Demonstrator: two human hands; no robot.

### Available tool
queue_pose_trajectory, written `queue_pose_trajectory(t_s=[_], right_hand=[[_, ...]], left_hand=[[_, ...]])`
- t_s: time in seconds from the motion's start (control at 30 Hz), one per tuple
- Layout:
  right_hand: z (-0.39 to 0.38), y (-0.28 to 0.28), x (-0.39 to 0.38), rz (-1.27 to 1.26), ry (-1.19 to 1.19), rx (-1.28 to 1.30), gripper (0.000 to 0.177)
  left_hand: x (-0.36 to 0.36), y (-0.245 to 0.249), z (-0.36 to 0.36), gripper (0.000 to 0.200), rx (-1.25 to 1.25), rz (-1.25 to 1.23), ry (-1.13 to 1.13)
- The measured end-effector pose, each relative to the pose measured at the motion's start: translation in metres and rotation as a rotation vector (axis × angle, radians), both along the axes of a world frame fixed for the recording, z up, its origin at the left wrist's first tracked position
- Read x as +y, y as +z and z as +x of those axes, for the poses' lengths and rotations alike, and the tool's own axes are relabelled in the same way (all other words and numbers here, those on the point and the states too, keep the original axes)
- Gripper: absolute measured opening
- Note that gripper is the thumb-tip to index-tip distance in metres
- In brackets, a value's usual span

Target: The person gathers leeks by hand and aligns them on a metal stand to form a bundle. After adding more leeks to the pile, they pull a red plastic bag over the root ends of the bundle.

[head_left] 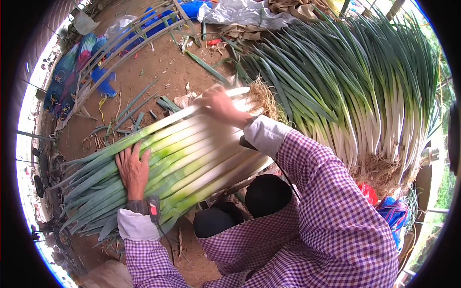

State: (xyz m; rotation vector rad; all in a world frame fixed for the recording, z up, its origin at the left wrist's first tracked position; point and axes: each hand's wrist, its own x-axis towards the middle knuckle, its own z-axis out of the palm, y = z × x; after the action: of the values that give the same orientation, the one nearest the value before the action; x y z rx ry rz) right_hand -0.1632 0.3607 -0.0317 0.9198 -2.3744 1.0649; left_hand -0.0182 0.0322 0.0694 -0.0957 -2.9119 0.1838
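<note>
A row of long leeks (192, 144) lies side by side in front of me, white shafts to the right and green leaves to the left. My left hand (133, 168) rests flat across the green part, fingers spread and pointing away. At the far edge of the row, my right hand (222, 104) is curled over the white shaft of one leek (240, 91). This hand is slightly blurred, and its fingertips are partly hidden. Just right of it hang the tangled roots (262, 98) of the leek ends.
A large pile of leeks (350, 86) fills the right side, roots towards me. Beyond the row, loose leaf scraps (134, 110) litter the dirt floor (158, 62). A wooden frame (129, 38) and blue bags (103, 81) are at the back left, with a white sheet (245, 13) behind.
</note>
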Motion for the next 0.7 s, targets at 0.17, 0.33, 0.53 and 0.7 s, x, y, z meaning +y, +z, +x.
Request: queue_pose_trajectory(t_s=[0.17, 0.33, 0.53, 0.7], right_hand=[[0.006, -0.005, 0.007, 0.016, 0.034, -0.029, 0.026], [0.011, -0.01, 0.008, 0.067, 0.021, -0.137, 0.028], [-0.006, -0.027, -0.005, 0.13, -0.038, -0.252, 0.024], [-0.003, -0.017, 0.006, 0.141, 0.009, -0.326, 0.027]], left_hand=[[0.007, 0.006, 0.005, 0.05, -0.046, 0.012, 0.026], [0.008, 0.007, 0.007, 0.048, -0.007, -0.007, -0.006], [0.006, 0.004, 0.007, 0.047, 0.018, -0.001, -0.038], [0.006, 0.004, 0.007, 0.046, 0.014, 0.007, -0.043]])
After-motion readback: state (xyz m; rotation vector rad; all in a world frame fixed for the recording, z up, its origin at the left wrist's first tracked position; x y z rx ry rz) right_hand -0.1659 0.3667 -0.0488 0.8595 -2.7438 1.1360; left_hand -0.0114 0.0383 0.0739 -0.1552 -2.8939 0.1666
